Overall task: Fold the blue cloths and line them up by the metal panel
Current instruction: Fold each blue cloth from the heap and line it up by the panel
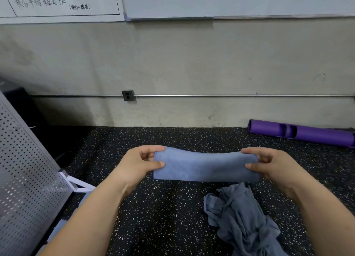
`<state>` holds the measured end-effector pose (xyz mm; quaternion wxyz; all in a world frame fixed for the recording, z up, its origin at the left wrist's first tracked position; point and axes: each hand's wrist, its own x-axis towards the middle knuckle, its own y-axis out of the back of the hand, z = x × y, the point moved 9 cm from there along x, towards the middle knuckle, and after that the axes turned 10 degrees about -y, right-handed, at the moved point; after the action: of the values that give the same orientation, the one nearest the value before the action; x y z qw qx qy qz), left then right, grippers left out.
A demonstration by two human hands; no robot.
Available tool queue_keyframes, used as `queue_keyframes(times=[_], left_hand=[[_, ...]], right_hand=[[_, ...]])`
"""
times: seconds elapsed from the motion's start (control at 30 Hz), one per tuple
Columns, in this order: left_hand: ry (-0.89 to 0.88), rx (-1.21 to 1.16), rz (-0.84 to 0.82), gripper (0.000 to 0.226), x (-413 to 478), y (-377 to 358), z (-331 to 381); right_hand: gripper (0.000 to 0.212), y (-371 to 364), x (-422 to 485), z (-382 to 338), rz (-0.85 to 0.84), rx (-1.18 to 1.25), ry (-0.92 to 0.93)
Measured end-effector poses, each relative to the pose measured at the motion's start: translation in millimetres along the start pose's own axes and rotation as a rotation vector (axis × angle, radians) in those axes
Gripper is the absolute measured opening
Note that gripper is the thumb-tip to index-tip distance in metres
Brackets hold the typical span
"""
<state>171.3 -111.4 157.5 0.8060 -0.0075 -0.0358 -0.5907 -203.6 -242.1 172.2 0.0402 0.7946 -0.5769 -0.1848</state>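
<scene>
A blue cloth [205,166], folded into a long band, hangs stretched in the air above the speckled floor. My left hand [138,162] pinches its left end between thumb and fingers. My right hand [269,162] pinches its right end the same way. A crumpled heap of grey-blue cloths [242,219] lies on the floor below and to the right. The perforated metal panel [25,179] leans at the left edge. Pale blue folded cloth [57,230] peeks out beside the panel, partly hidden by my left forearm.
A purple tube [301,133] lies on the floor by the wall at the right. The concrete wall carries a socket [128,95] and a thin pipe. A white bracket [76,182] sticks out at the panel's foot. The black speckled floor [163,217] spreads between my arms.
</scene>
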Motion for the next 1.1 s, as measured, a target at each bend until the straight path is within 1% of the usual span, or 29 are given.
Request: queue_keyframes(times=[0.1,0.17,0.3,0.37,0.43,0.53,0.6,0.67,0.77,0.87,0.97,1.03,1.1], left_hand=[[-0.083,0.278,0.047,0.043,1,8,4],[-0.133,0.404,0.071,0.038,1,10,6],[-0.160,0.572,0.085,0.019,1,10,9],[-0.160,0.602,0.099,0.012,2,13,9],[-0.147,0.518,0.096,0.007,3,13,7],[-0.092,0.297,0.087,0.012,0,9,5],[-0.119,0.286,0.103,0.013,0,8,10],[-0.168,0.297,0.132,0.011,0,8,15],[-0.197,0.211,0.169,0.009,-1,8,18],[-0.159,0.104,0.112,0.016,-1,2,15],[-0.094,0.008,0.026,0.027,0,-3,9],[-0.064,-0.015,-0.034,0.035,0,-7,4],[-0.057,0.040,-0.116,0.040,-1,-10,1]], right_hand=[[0.045,2,0,-3,0.062,-0.107,0.062],[0.043,3,2,-3,0.107,-0.209,0.086],[0.028,1,2,-5,0.136,-0.327,0.134],[0.019,3,3,-6,0.152,-0.298,0.147],[0.012,4,2,-7,0.139,-0.212,0.131],[0.012,-1,1,-7,0.067,-0.047,0.082],[0.015,-5,1,-5,0.027,0.064,0.039],[0.016,-5,2,-3,0.040,0.104,0.018],[0.017,-2,6,2,0.067,0.176,-0.010],[0.018,0,8,3,0.090,0.217,-0.011],[0.020,3,8,3,0.103,0.226,0.003],[0.021,7,9,3,0.116,0.233,0.017],[0.023,10,7,-1,0.142,0.218,0.061]])
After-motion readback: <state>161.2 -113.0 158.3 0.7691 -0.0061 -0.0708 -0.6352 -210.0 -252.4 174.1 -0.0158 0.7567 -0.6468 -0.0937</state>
